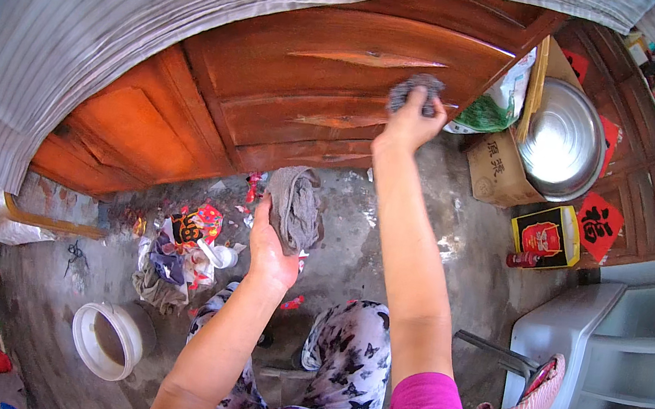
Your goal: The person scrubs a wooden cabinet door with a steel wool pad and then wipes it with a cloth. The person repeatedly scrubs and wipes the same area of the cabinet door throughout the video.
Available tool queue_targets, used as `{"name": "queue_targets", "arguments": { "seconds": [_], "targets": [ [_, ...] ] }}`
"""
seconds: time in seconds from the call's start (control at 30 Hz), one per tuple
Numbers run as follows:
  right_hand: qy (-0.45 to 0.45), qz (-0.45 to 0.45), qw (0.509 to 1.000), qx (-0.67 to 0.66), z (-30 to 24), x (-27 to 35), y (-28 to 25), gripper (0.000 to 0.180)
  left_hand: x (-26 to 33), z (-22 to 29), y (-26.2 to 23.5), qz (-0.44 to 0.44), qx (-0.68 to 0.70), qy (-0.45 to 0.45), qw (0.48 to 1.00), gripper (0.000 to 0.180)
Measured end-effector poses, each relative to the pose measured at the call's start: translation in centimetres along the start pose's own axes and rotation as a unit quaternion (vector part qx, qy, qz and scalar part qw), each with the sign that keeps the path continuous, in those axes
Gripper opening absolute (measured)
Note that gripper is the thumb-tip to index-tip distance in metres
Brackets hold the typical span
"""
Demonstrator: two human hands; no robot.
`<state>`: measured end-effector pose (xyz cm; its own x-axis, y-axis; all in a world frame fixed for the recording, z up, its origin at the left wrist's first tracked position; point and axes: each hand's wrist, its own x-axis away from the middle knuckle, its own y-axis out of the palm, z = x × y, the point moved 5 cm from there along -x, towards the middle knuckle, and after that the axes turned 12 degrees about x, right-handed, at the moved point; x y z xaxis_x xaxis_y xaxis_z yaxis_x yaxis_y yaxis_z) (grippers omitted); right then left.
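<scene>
My right hand (416,123) reaches forward and presses a crumpled grey scouring pad (415,93) against the reddish-brown wooden cabinet panel (350,62). Its fingers are closed round the pad. Lower and to the left, my left hand (273,252) grips a folded grey-brown cloth (293,209) in front of me, apart from the cabinet. The cloth hides part of its fingers. A striped grey cover (162,7) drapes over the cabinet's top.
A white bucket (85,337) of murky water stands at the lower left. Scraps, rags (165,286) and a white bottle (218,255) litter the floor. At right are a cardboard box (493,173), a metal basin (562,141) and a stool (497,349) beside a white cabinet (564,336).
</scene>
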<state>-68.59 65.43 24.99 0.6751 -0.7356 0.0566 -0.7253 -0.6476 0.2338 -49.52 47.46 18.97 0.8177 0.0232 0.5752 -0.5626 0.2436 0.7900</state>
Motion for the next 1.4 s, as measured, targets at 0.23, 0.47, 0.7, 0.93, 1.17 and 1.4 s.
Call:
{"name": "queue_targets", "arguments": {
  "seconds": [0.23, 0.47, 0.7, 0.93, 1.17, 1.4],
  "targets": [
    [-0.257, -0.098, 0.949, 0.155, 2.2, 7.6, 6.0, 0.025, 0.3, -0.5, 0.4, 0.038, -0.013, -0.003, 0.999, 0.051],
    [-0.452, -0.067, 0.842, 0.287, -1.1, 3.1, 1.0, 0.024, 0.0, 0.3, -1.3, 0.023, 0.003, 0.005, 1.000, 0.047],
    [-0.178, 0.065, 0.975, 0.118, 3.1, -4.5, -1.8, 0.021, 0.2, -0.2, 0.2, 0.033, -0.012, -0.015, 0.999, 0.044],
    [-0.450, -0.142, 0.834, 0.286, 1.1, 5.6, 2.5, 0.021, -0.6, -0.6, -1.6, 0.010, -0.015, -0.005, 1.000, 0.045],
    [-0.100, 0.210, 0.963, 0.137, 2.3, -11.9, -6.1, 0.031, 0.3, 0.3, -0.7, 0.037, 0.003, -0.013, 0.999, 0.047],
    [-0.311, -0.058, 0.887, 0.336, 6.4, -1.5, -0.7, 0.034, -0.2, -0.6, -0.8, 0.020, -0.011, -0.020, 1.000, 0.047]
  ]
}}
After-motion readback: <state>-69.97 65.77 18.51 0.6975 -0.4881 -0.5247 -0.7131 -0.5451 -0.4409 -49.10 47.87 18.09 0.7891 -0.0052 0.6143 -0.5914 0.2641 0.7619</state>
